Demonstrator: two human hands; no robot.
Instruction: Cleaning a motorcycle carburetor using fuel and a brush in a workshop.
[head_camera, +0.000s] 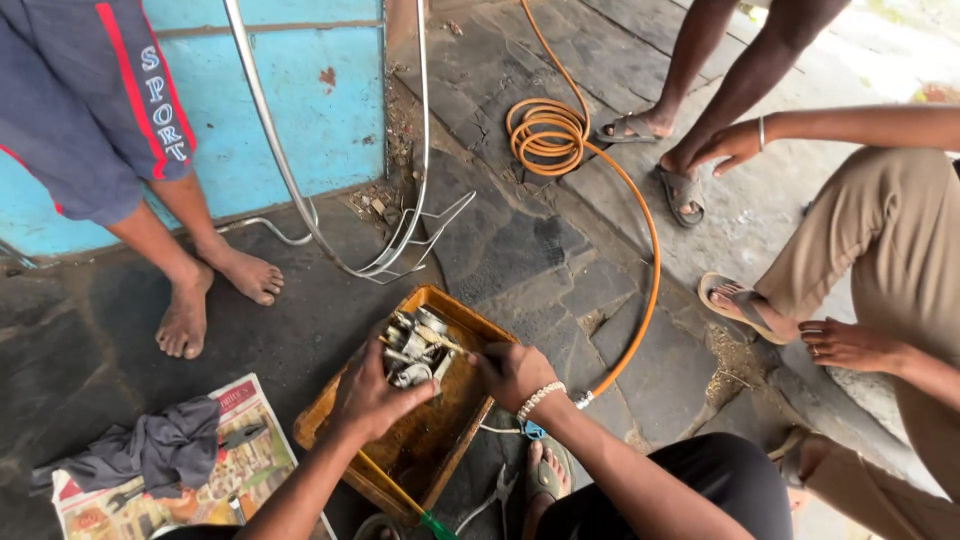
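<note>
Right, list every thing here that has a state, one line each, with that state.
Metal part: held over the tray by both hands.
Left hand: closed on the metal part.
Right hand: gripping the metal part's side.
Tray: flat on the ground, oily inside.
Orange hose: partly coiled, the rest running along the ground.
Grey rag: crumpled on the newspaper.
Pliers: lying on the ground.

Dark, uneven stone floor (520, 250) with cracked slabs and grit in the joints — paler and brighter toward the upper right, in daylight. A chipped blue wall (300, 100) stands at upper left, debris gathered along its base.
</note>
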